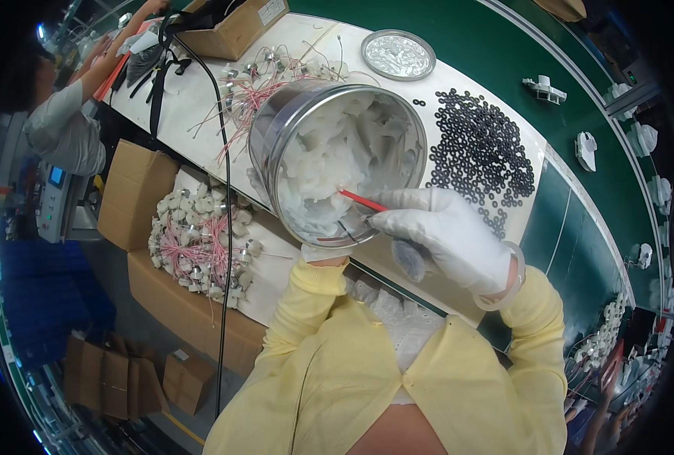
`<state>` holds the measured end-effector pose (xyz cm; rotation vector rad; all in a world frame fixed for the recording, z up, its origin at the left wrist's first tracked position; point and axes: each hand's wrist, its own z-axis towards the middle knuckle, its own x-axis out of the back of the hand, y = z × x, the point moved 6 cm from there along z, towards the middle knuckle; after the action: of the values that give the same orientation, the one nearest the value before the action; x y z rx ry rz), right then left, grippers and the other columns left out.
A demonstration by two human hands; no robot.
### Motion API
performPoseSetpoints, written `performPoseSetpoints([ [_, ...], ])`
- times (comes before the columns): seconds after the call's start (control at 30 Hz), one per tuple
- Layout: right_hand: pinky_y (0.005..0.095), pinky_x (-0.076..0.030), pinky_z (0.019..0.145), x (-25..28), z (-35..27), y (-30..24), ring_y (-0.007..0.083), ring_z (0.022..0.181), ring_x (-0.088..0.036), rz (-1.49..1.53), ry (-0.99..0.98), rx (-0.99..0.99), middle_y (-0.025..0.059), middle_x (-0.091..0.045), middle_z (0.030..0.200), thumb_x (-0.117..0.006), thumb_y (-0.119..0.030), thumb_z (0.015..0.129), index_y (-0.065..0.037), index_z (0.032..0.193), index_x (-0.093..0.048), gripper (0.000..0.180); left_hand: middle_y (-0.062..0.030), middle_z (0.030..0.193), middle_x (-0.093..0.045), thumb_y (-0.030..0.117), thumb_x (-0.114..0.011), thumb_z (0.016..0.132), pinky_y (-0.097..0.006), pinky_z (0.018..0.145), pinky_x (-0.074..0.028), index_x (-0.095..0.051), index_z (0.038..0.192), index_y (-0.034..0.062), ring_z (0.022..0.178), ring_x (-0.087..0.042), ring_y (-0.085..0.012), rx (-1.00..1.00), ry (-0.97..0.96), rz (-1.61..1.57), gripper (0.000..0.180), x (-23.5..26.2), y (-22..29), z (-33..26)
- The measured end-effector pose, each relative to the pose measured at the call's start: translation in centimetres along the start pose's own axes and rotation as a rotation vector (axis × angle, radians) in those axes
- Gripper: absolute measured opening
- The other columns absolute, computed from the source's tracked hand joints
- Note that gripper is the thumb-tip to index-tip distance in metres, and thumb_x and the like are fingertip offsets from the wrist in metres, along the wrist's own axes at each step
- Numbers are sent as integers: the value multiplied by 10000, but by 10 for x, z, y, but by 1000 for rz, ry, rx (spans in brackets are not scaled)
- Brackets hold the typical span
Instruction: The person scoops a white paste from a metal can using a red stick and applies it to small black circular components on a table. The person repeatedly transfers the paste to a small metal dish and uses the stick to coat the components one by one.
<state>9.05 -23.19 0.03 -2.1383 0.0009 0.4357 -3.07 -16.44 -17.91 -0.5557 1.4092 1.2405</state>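
Your right hand (386,214), in a white glove, is clamped on a red stick (362,200), with the thumb and forefinger pinching its near end. This grip probably serves to leave the far end free to work while the fingers stay clear of the paste. The tip of the stick meets the white paste (318,163) inside the metal can (262,140).

Your left hand (323,254) shows only as a strip of white glove at the near side of the can. The can hides its fingers, so whether they are apart, together or clamped on the wall cannot be told. Its position suggests that it steadies the can against the push of the stick.

The can stands at the desk (318,34) directly in front of you. Its mouth appears tilted toward you, which likely gives the stick a clear path and lets you see the paste. The round metal lid (398,54) lies flat beyond the can; set apart there, it does not obstruct the opening.

To the right of the can, black rings (481,144) are spread loosely on the desk, presumably so that each can be picked singly. To the left, wired parts (265,85) lie in a heap, their pink leads tangled, within easy reach.
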Motion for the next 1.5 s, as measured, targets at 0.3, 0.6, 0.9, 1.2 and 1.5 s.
performPoseSetpoints([
  [0.3, 221, -416, 515, -1, 0, 0, 75, 552, -534, 134, -58, -2, 17, -626, 745, -594, -104, 983, 82, 1217, -631, 301, -83, 1545, -411, 526, -329, 1056, -429, 1220, -243, -340, 1525, 123, 1403, -387, -246, -12, 3, 2, 618, 1, 2, 3],
  [0.6, 244, -435, 496, 8, -6, -5, 68, 526, -540, 64, 89, 28, 2, -612, 672, -610, -110, 970, 51, 1205, -658, 289, -83, 1549, -406, 522, -319, 1060, -431, 1225, -234, -331, 1529, 124, 1408, -381, -245, 4, -30, 1, 615, -1, -1, 6],
  [0.9, 325, -443, 501, 5, -38, -44, 200, 492, -572, -1137, 330, 939, 48, -609, 619, -645, -7, 873, -39, 1198, -677, 328, -83, 1553, -401, 518, -309, 1064, -433, 1229, -225, -322, 1533, 125, 1414, -376, -244, 9, -48, -7, 613, -1, -3, 8],
  [1.2, 387, -423, 509, -4, -21, -48, 279, 486, -528, -1614, 405, 961, 67, -535, 567, -697, -40, 796, -90, 1241, -643, 451, -83, 1557, -396, 514, -299, 1067, -435, 1234, -217, -313, 1537, 125, 1419, -370, -243, 3, -53, -19, 610, -2, -2, 9],
  [1.5, 402, -475, 512, -4, -8, -47, 315, 493, -591, -1693, 389, 832, 114, -569, 557, -679, -78, 805, -77, 1135, -686, 330, -83, 1561, -391, 510, -289, 1071, -437, 1238, -208, -304, 1541, 126, 1425, -364, -242, -2, -56, -34, 607, -5, -2, 12],
])
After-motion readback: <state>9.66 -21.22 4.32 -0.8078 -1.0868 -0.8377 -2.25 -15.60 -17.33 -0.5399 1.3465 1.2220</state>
